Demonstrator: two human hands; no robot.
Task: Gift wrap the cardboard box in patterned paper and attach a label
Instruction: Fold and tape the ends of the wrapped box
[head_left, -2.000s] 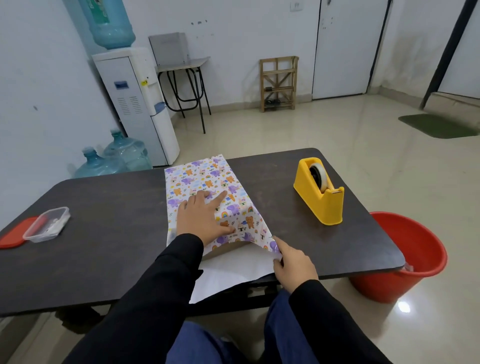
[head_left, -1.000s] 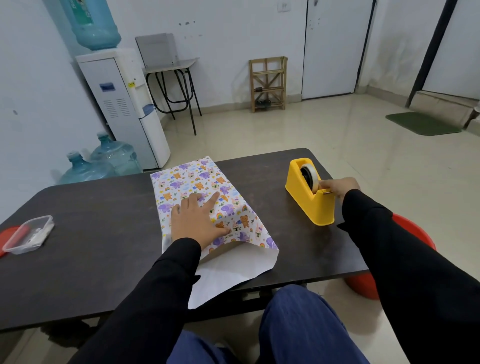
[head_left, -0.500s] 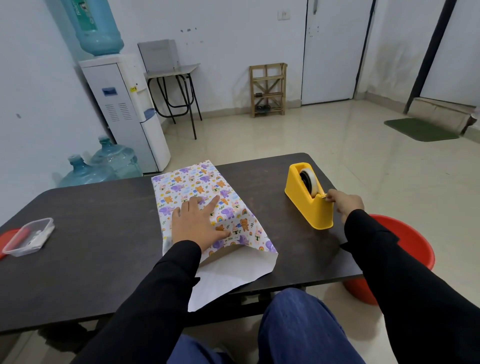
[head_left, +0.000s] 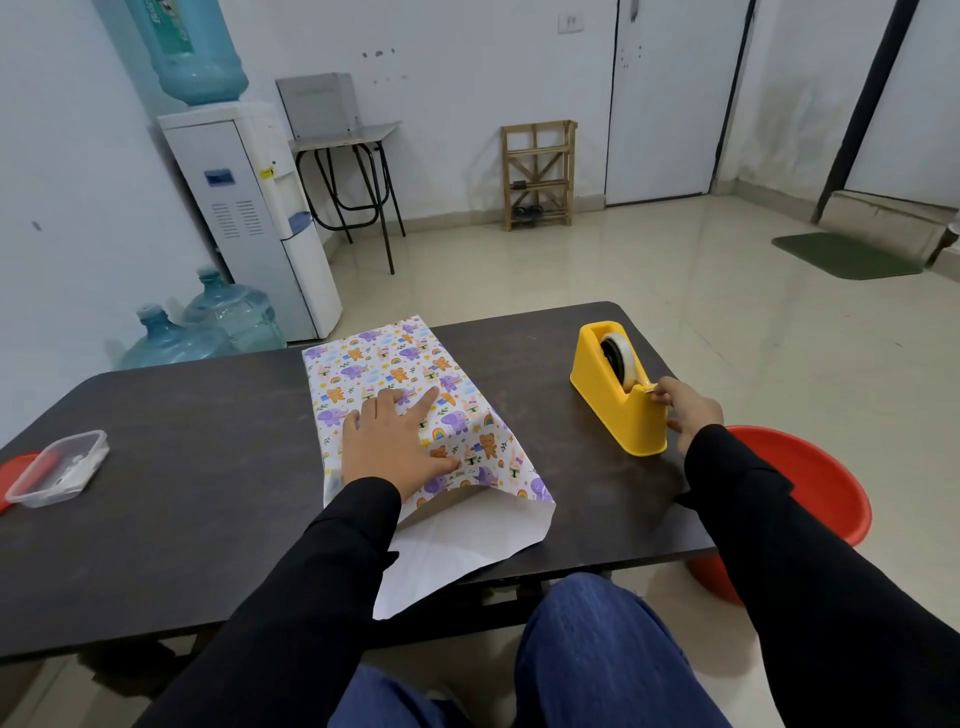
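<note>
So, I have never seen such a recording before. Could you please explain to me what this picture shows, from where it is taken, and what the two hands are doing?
There is no machine here. A person wears a camera on the head, looking forward and down, so you see that person's own black sleeves and hands. On the dark table lies the patterned paper, folded over something raised; the box itself is not visible. The left hand lies flat on the paper, fingers straight, and presses it down. The right hand pinches the tape end at the cutter of the yellow tape dispenser. At the table's left edge is a clear plastic container with a red lid next to it. A red bucket stands on the floor to the right.
</note>
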